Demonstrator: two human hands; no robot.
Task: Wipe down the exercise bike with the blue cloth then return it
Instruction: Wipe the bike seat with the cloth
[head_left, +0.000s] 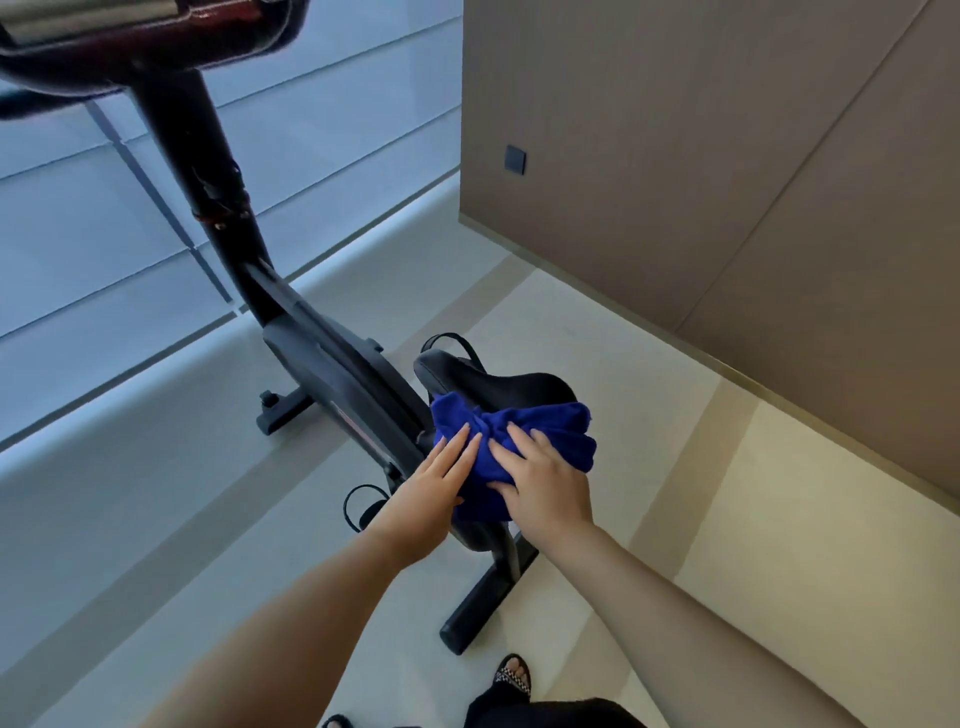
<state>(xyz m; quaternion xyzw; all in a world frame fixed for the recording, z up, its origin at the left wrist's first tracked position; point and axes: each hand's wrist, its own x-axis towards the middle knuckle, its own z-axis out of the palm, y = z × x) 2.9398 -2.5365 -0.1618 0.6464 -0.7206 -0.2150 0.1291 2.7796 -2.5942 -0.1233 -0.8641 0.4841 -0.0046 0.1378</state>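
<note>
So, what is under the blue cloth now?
The blue cloth lies bunched on the rear part of the black saddle, pressed by the left hand and the right hand. The saddle's front shows; the part beneath the cloth is covered.

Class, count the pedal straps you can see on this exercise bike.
2. One pedal strap loops just beyond the saddle's far end; the other pedal strap sits left of the left hand. Both pedals are partly hidden.
</note>
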